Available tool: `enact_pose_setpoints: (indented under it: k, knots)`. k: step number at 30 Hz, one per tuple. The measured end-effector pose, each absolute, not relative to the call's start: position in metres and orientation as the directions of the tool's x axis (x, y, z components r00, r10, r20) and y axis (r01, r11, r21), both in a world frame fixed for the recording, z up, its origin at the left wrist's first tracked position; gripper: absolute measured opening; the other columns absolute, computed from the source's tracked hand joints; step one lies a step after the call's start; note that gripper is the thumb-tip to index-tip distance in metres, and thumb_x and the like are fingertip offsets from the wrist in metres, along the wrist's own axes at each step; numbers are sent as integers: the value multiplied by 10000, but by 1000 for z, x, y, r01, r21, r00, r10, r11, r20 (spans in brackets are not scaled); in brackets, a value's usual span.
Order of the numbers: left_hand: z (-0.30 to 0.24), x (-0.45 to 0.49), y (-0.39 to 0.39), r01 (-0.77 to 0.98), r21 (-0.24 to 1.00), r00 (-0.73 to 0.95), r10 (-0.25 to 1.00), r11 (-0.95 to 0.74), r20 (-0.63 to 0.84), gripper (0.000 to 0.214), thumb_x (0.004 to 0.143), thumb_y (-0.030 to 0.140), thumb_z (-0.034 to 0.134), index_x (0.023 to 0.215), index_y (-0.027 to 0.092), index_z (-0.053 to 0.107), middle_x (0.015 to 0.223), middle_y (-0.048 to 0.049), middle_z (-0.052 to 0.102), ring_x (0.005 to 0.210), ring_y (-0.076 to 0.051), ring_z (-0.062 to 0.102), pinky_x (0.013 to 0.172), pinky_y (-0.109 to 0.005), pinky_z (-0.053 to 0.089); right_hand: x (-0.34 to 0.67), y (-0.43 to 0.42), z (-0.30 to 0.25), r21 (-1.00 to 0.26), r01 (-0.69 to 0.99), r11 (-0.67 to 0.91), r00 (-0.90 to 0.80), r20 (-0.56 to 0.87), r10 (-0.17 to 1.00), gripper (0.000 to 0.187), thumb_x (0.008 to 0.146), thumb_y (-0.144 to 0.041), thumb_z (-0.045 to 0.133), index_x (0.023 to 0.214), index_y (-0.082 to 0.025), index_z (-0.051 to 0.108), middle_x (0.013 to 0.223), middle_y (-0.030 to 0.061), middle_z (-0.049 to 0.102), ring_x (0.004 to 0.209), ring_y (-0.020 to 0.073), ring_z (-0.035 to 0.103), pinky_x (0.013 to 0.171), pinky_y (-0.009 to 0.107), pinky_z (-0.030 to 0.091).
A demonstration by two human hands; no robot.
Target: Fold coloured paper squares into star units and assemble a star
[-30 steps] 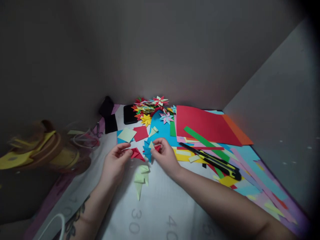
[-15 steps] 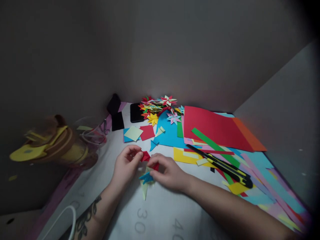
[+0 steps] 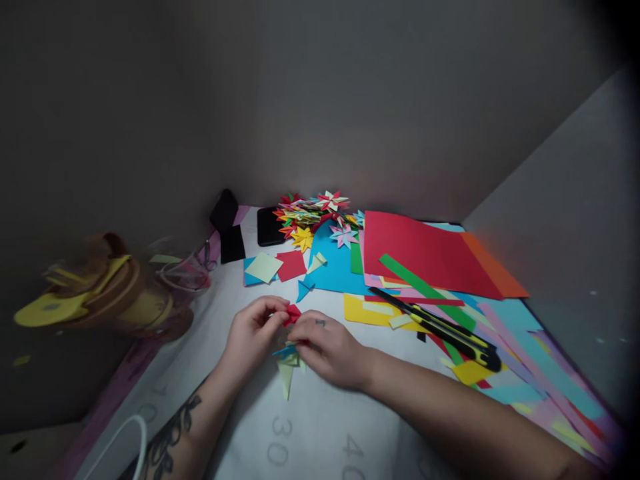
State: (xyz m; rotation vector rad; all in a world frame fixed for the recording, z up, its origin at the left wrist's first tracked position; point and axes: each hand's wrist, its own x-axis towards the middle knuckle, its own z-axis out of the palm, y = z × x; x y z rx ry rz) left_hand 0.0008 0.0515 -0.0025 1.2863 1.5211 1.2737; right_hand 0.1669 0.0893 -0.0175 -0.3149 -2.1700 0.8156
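My left hand (image 3: 253, 333) and my right hand (image 3: 327, 347) meet over the white mat (image 3: 310, 427), both pinching a small folded red paper piece (image 3: 293, 313). Under my right fingers lies a partly built blue and pale green paper star (image 3: 287, 352), with a pale green point sticking out below it. A loose blue folded piece (image 3: 303, 289) lies just beyond the hands.
A pile of finished paper stars (image 3: 313, 212) sits at the back by a black phone (image 3: 270, 227). Red sheets (image 3: 425, 253), coloured strips and two yellow-black utility knives (image 3: 440, 327) lie to the right. Small paper squares (image 3: 275, 267) lie ahead; a brown and yellow object (image 3: 95, 300) stands left.
Both hands came nearer and closed together on the red piece; the blue star part went from my right fingers down onto the mat. The view shifted slightly.
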Motion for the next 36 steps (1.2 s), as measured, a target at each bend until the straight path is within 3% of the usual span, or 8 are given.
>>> enact_pose_setpoints:
  k: [5, 9, 14, 16, 18, 22, 26, 36]
  knots:
    - [-7, 2, 54, 131, 989, -227, 973, 65, -34, 139, 766, 287, 596, 722, 155, 589, 702, -13, 627, 653, -111, 568, 618, -209, 439, 166, 90, -18, -590, -64, 805, -683, 614, 396, 255, 783, -46, 458, 979, -192, 531, 855, 58, 625, 862, 153, 546, 801, 287, 492]
    - [-8, 15, 53, -220, 970, -329, 928, 104, -174, 264, 662, 279, 708, 775, 179, 490, 615, 43, 584, 524, -74, 520, 498, -165, 387, 162, 88, -21, -560, -67, 825, -709, 609, 356, 253, 793, -52, 438, 984, -193, 529, 852, 60, 624, 862, 154, 553, 809, 299, 490]
    - [-11, 22, 53, -515, 821, -243, 877, 246, -415, 407, 602, 335, 752, 877, 182, 494, 547, 58, 567, 421, -62, 474, 413, -147, 328, 162, 85, -18, -564, -79, 822, -716, 606, 346, 239, 791, -62, 444, 955, -201, 550, 840, 59, 623, 869, 162, 561, 803, 313, 491]
    - [-11, 17, 55, -514, 836, -306, 870, 191, -386, 399, 586, 331, 763, 852, 170, 513, 569, 50, 584, 440, -54, 485, 437, -142, 347, 164, 86, -16, -608, -76, 790, -667, 621, 413, 217, 787, -77, 469, 929, -213, 561, 817, 47, 621, 841, 163, 567, 785, 319, 491]
    - [-11, 11, 57, -457, 885, -406, 863, 94, -301, 369, 581, 306, 768, 826, 161, 534, 575, 52, 588, 458, -44, 489, 462, -133, 358, 167, 91, -14, -715, 8, 700, -513, 597, 616, 173, 787, -111, 502, 908, -219, 562, 818, 41, 615, 806, 163, 573, 754, 319, 489]
    - [-12, 8, 57, -327, 944, -459, 864, 51, -206, 297, 602, 289, 749, 807, 149, 586, 648, 18, 634, 547, -71, 554, 525, -153, 405, 168, 108, -18, -925, 153, 348, -145, 327, 934, 166, 775, -217, 562, 939, -205, 538, 805, 24, 599, 695, 142, 571, 647, 273, 483]
    - [-13, 18, 53, -211, 972, -422, 887, 104, -186, 218, 641, 287, 711, 786, 144, 633, 730, -15, 661, 629, -105, 591, 596, -197, 451, 165, 117, -20, -977, 121, 176, -154, 156, 976, 195, 768, -273, 574, 943, -203, 527, 741, -5, 593, 625, 132, 574, 571, 242, 473]
    - [-19, 27, 52, -173, 977, -389, 903, 124, -184, 280, 636, 236, 714, 859, 166, 560, 667, 35, 578, 563, -72, 532, 520, -166, 417, 161, 106, -17, -970, 139, 202, -153, 180, 972, 171, 753, -271, 581, 903, -195, 545, 792, 7, 611, 661, 130, 580, 600, 237, 466]
